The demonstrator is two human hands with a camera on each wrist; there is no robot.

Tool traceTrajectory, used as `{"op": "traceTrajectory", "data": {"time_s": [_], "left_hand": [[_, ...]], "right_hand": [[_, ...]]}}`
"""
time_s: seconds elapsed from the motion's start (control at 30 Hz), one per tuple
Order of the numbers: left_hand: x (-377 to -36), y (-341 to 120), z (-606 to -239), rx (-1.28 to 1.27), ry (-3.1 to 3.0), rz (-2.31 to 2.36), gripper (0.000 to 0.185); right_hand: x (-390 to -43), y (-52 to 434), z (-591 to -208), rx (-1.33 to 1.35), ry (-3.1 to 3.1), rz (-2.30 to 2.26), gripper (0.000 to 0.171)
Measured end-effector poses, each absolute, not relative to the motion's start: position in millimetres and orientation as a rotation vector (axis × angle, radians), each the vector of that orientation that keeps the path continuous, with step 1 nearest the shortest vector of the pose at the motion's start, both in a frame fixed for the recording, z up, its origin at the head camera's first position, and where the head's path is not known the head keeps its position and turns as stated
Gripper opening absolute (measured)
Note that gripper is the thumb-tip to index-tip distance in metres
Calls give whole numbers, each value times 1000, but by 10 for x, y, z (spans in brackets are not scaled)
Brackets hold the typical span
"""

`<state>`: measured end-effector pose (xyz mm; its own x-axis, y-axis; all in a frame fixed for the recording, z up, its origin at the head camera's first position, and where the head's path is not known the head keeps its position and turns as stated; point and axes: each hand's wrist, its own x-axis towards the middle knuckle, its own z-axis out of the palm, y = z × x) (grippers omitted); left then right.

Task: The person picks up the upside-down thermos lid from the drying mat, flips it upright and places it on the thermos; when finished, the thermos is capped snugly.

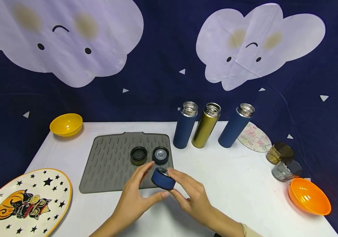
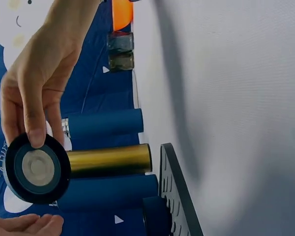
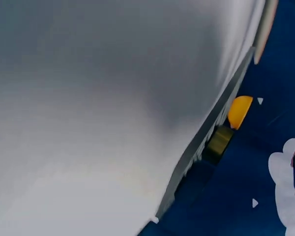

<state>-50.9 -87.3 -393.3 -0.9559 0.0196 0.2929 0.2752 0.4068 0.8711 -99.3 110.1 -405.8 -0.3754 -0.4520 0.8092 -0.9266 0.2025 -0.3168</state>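
A dark blue bottle cap (image 1: 163, 178) is held tilted just above the front right corner of the grey ribbed mat (image 1: 107, 164). My right hand (image 1: 186, 194) pinches it between fingers and thumb. In the left wrist view the cap (image 2: 37, 169) shows its grey inner seal under those fingers. My left hand (image 1: 139, 194) lies close on the cap's left, fingers nearly straight, thumb under it; its fingertips (image 2: 24, 223) show a small gap below the cap. On the mat lie an olive-gold cap (image 1: 138, 155) and another blue cap (image 1: 160, 155).
Behind the mat stand three uncapped bottles: blue (image 1: 185, 126), gold (image 1: 205, 126) and blue (image 1: 235, 126). Yellow bowl (image 1: 66, 124) back left, star plate (image 1: 24, 200) front left. Floral plate (image 1: 253, 138), amber glass (image 1: 279, 153), grey glass (image 1: 286, 169) and orange bowl (image 1: 308, 196) line the right.
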Motion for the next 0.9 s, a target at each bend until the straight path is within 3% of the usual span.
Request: {"op": "traceTrajectory", "data": {"time_s": [0.23,0.4,0.53,0.9], "left_hand": [[-506,-872,-3922,-415,-2393,-1679,91],[-494,-865,-3932,-522,-2364,-1633,95],[-490,-852,-3941,-578,-2365,-1544,96],[-485,-829,-4005,-703,-2333,-1450,91]], "right_hand": [[-1030,1093,-3888,1403,-1580,504,21],[-1053,1093,-3799,1455,-1372,220,25],[-1061,1096,-3803,1469,-1286,120,29],[-1072,1126,-3899,1512,-1198,66,21]]}}
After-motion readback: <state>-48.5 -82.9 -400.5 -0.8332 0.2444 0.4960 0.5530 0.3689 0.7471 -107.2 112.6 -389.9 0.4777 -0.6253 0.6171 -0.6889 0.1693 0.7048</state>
